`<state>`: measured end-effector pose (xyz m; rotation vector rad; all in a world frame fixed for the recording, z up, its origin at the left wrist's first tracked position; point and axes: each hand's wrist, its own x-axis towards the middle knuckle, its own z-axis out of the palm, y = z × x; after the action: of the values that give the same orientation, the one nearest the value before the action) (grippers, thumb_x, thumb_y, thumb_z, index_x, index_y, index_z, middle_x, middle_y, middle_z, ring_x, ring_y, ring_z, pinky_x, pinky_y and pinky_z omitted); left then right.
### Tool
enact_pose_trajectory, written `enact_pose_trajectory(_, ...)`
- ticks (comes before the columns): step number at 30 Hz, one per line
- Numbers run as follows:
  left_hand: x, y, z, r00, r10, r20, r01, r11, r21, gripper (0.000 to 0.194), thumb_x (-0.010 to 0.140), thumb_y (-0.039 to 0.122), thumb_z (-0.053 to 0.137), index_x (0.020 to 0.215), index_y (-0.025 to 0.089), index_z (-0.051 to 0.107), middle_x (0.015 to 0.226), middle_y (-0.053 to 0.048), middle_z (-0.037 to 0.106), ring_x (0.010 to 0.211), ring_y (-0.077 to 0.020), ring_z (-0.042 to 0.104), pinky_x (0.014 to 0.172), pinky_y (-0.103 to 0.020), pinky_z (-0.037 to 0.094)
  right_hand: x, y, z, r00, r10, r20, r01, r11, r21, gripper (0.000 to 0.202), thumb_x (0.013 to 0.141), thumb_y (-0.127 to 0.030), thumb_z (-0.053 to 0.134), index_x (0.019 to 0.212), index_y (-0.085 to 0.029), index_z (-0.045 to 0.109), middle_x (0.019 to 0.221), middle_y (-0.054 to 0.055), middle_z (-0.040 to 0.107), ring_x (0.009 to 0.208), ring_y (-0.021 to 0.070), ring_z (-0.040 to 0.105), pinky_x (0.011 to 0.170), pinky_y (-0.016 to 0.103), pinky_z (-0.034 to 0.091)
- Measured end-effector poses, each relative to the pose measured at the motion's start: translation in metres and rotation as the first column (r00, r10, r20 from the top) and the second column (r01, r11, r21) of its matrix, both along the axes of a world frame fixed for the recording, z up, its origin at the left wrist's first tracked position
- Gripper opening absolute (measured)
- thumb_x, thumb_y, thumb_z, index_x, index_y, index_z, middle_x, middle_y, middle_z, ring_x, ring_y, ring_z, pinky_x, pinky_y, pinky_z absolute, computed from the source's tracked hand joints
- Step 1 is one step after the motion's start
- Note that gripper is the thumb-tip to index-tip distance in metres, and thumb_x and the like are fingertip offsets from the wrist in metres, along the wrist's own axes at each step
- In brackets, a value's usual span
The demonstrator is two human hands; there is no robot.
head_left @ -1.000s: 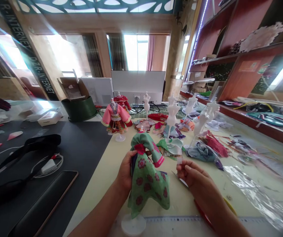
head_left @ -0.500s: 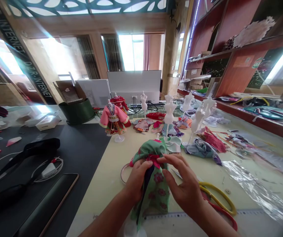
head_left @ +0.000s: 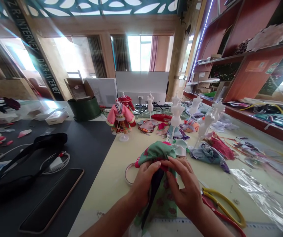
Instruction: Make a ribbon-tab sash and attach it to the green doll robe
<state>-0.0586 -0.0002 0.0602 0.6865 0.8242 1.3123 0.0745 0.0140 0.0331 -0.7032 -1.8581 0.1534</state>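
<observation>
A small green garment (head_left: 159,149) with pink flowers and a dark inner strip is draped upright in front of me at the table's near middle. My left hand (head_left: 145,177) pinches its pink trim from the left. From the right, my right hand (head_left: 184,179) has its fingertips pressed on the same trim, close to my left thumb. The cloth bunches over the fingertips and hides part of them. To the left of the garment lies a roll of tape (head_left: 129,173). Scissors with yellow and red handles (head_left: 224,204) lie beside my right wrist.
Behind stand a doll form in a pink robe (head_left: 120,115) and several white mannequins (head_left: 177,115). Fabric scraps (head_left: 206,153) and clear plastic (head_left: 257,194) lie to the right. A phone (head_left: 52,199) and a black strap (head_left: 28,177) rest on the dark mat. A ruler (head_left: 188,221) lies in front.
My right hand's fingers have closed in on the pink trim beside my left thumb. The whole view has shifted, so the scene sits further right.
</observation>
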Motion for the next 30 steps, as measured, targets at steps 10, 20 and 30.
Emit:
enact_pose_trajectory(10, 0.012, 0.010, -0.020, 0.967, 0.233, -0.104, -0.229, 0.972, 0.053, 0.022, 0.073, 0.025, 0.068, 0.091, 0.016, 0.059, 0.092, -0.006, 0.066, 0.090, -0.0200, 0.061, 0.078, -0.028, 0.047, -0.002, 0.006, -0.008, 0.999, -0.038, 0.015, 0.038, 0.999, -0.036, 0.054, 0.082, -0.006, 0.049, 0.130, -0.028, 0.040, 0.105, 0.006, 0.065, 0.100, 0.0246, 0.053, 0.087, 0.045, 0.041)
enact_pose_trajectory(20, 0.034, 0.010, -0.031, 0.951, 0.303, -0.065, -0.307, 0.950, -0.060, 0.027, 0.068, 0.025, 0.069, 0.072, 0.019, 0.042, 0.060, 0.006, 0.050, 0.056, -0.0090, 0.050, 0.055, -0.020, 0.041, 0.003, 0.012, -0.025, 0.997, -0.081, -0.017, 0.075, 0.970, -0.231, 0.042, 0.085, -0.015, 0.049, 0.126, -0.026, 0.044, 0.101, 0.005, 0.067, 0.101, 0.0243, 0.056, 0.089, 0.044, 0.042)
enact_pose_trajectory(30, 0.041, 0.004, -0.035, 0.953, 0.301, -0.040, -0.301, 0.954, 0.005, 0.017, 0.067, 0.026, 0.068, 0.077, 0.017, 0.058, 0.075, 0.000, 0.061, 0.075, -0.0145, 0.059, 0.072, -0.025, 0.046, 0.003, 0.011, -0.031, 0.986, -0.079, -0.148, 0.031, 0.953, -0.300, 0.039, 0.082, -0.017, 0.052, 0.121, -0.024, 0.052, 0.101, 0.005, 0.067, 0.100, 0.0240, 0.058, 0.090, 0.043, 0.045)
